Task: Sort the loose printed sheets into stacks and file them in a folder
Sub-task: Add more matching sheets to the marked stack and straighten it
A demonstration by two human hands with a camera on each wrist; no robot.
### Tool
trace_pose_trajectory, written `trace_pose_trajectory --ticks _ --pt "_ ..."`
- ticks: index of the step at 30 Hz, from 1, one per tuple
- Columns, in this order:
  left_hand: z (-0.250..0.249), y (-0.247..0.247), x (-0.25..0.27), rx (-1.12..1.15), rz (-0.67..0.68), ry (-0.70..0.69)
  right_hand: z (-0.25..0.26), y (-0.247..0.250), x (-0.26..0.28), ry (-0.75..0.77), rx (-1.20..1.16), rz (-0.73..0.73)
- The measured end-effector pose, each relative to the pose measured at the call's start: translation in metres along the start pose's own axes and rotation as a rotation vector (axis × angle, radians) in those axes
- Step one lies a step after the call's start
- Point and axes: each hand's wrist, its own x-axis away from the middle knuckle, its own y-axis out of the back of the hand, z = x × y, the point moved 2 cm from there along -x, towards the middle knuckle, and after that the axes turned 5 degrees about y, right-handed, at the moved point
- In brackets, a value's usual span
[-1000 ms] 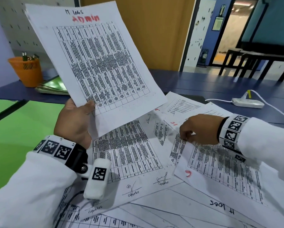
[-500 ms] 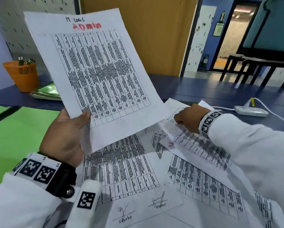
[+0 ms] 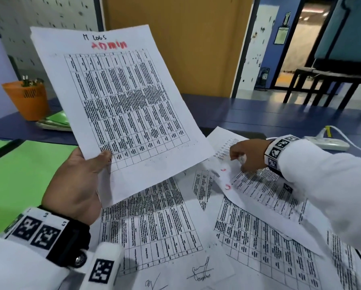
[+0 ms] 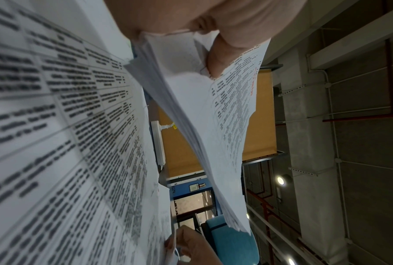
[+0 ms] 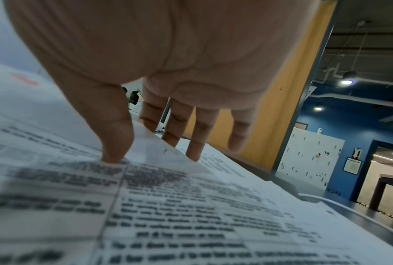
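My left hand [image 3: 79,181] holds up a thin stack of printed sheets [image 3: 121,105]; the top one is a table headed "M Logs" with "ADMIN" in red. In the left wrist view the thumb [image 4: 222,59] pinches the stack [image 4: 191,107] at its lower edge. My right hand [image 3: 248,155] is at the far right of the loose sheets [image 3: 154,222] spread on the table. In the right wrist view my right hand [image 5: 129,141] pinches the raised corner of one printed sheet [image 5: 191,206], thumb on top and index finger under it. That sheet [image 3: 259,185] bears red marks.
A stack of green folders [image 3: 58,122] lies at the back left beside an orange basket [image 3: 29,99]. A green mat [image 3: 18,174] lies left of the papers. A white power strip [image 3: 325,143] with its cable sits on the blue table [image 3: 259,118] behind my right wrist.
My right hand has moved farther back over the spread sheets and now has one sheet's corner lifted. The left hand still holds its stack up.
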Motion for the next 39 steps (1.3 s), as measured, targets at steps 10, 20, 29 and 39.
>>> trace_pose_trajectory --ticks 10,20,29,39 --pt "-0.001 0.002 -0.001 0.015 -0.015 -0.014 -0.010 0.026 0.014 -0.032 0.135 -0.126" --pt "-0.008 -0.013 0.013 0.098 0.089 -0.006 -0.007 0.131 0.067 -0.101 -0.073 -0.558" --pt "-0.008 -0.024 0.029 0.212 0.268 0.030 0.060 0.144 0.121 -0.124 -0.854 -0.983" --pt "-0.005 -0.025 0.031 -0.088 0.248 -0.064 0.118 0.076 0.125 0.113 -1.532 -0.851"
